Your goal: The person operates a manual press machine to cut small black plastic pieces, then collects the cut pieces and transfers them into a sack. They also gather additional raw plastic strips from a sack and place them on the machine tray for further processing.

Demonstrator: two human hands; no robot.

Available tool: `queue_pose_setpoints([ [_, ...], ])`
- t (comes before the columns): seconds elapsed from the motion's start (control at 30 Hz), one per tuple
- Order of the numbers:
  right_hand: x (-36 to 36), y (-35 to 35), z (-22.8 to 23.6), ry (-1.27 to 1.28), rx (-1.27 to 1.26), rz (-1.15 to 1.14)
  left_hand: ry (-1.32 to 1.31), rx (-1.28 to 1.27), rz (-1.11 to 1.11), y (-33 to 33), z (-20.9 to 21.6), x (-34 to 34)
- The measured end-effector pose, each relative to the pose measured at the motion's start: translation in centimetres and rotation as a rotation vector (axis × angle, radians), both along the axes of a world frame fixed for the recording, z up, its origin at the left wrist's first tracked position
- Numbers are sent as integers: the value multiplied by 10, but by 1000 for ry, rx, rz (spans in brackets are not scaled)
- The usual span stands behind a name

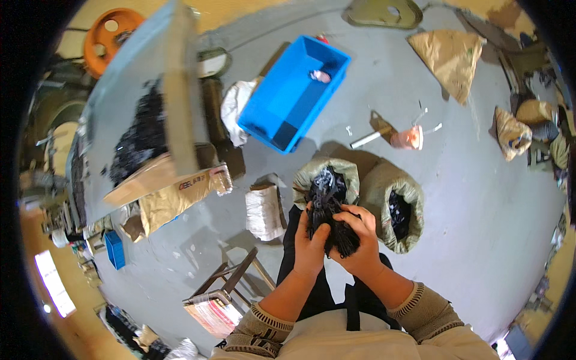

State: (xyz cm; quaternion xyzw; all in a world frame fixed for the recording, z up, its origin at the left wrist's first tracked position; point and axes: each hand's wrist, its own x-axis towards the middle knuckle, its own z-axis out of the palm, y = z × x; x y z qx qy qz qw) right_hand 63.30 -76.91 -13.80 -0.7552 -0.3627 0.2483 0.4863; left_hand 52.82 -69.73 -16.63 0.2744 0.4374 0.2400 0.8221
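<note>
Both hands hold one bundle of thin black strips (331, 221) just above my lap. My left hand (311, 243) is wrapped around its left side from below. My right hand (360, 235) closes over its right side, fingers curled on top. The upper end of the bundle fans out over an open greenish sack (312, 174) that holds more dark strips. A second open sack (414, 204) with dark contents stands right beside it, to the right.
A blue plastic crate (294, 96) lies on the grey floor ahead, a small pale object inside. A hammer (375, 135) and a pink bag (408, 138) lie to its right. A grey worktable (135, 90) with black material stands at left. A wooden stool (231, 282) stands near my left.
</note>
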Motion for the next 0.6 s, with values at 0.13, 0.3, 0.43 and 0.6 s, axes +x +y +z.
queue_pose_setpoints([
  [0.13,4,17,91,-136,70,48,-62,163,36,10,87,6],
  [0.3,3,76,191,-178,149,144,-119,321,155,63,191,5],
  [0.43,-4,175,240,-161,310,227,-41,401,285,154,255,-2],
  [0.6,-30,349,234,-84,465,328,113,297,446,305,286,-32],
])
